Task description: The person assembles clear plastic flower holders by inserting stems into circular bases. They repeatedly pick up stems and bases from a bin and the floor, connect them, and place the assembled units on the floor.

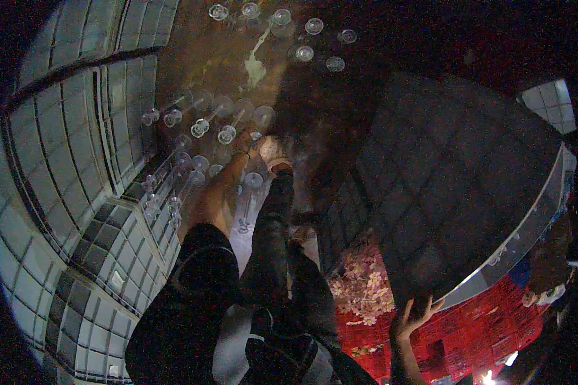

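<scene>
My left hand (250,142), at the end of a bare forearm with a thin wristband, reaches low to the end of a row of clear stemmed glass pieces (227,133). Its fingers close around the small bright end of the last stemmed glass piece (263,115); the round disc shows just above them. Beside this hand lies a pale foot (271,151), apparently with a strap, below a dark trouser leg. Far to the right, my right hand (415,316) grips the near edge of a large dark panel (456,192) with faint grid lines.
More stemmed glass pieces (189,176) stand left of my forearm, and one (247,205) is between arm and leg. Several round glass pieces (304,53) sit on the brown floor (205,45) farther off. Tiled walls (51,147) rise left. Pink flowers (366,282) and red cloth (456,330) lie right.
</scene>
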